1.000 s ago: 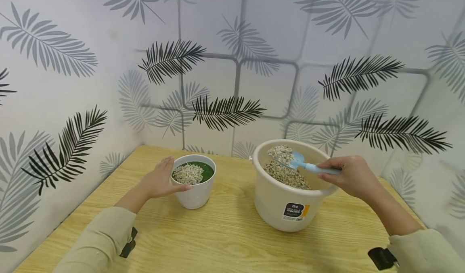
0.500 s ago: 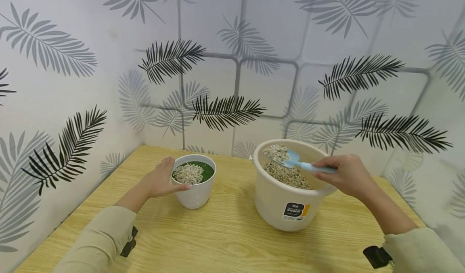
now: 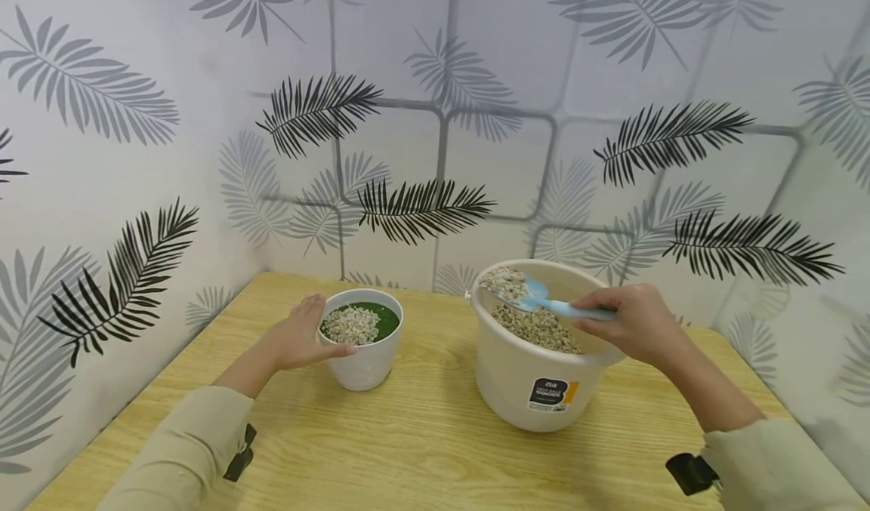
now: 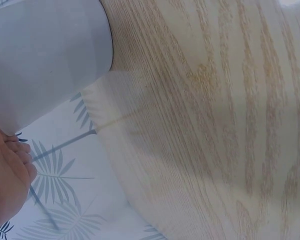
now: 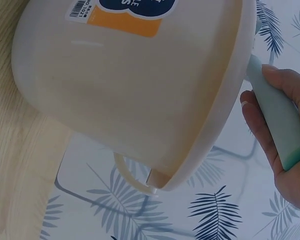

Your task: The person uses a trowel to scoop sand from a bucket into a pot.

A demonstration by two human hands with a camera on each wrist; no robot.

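My right hand [image 3: 635, 322] grips the pale blue handle of a small shovel [image 3: 537, 292] above the beige bucket [image 3: 510, 390]. A heap of light gravel [image 3: 503, 282] fills the blade, near the bucket's left rim. More gravel [image 3: 537, 331] lies inside the bucket. In the right wrist view, thumb and fingers wrap the shovel's handle [image 5: 277, 112] beside the bucket wall [image 5: 120, 95]. My left hand [image 3: 294, 341] rests against the left side of a white pot [image 3: 365, 367], thumb at its front. Pale pebbles [image 3: 350, 324] partly cover a green surface [image 3: 388, 321] inside the pot.
Both containers stand on a wood-grain table [image 3: 408, 450], with a gap between them. Leaf-patterned walls [image 3: 489, 66] close off the back and sides. The bucket's handle [image 5: 127, 172] hangs down in the right wrist view.
My right hand has moved left with the loaded shovel, from over the bucket's middle to its left rim. My left hand and the pot have stayed put.
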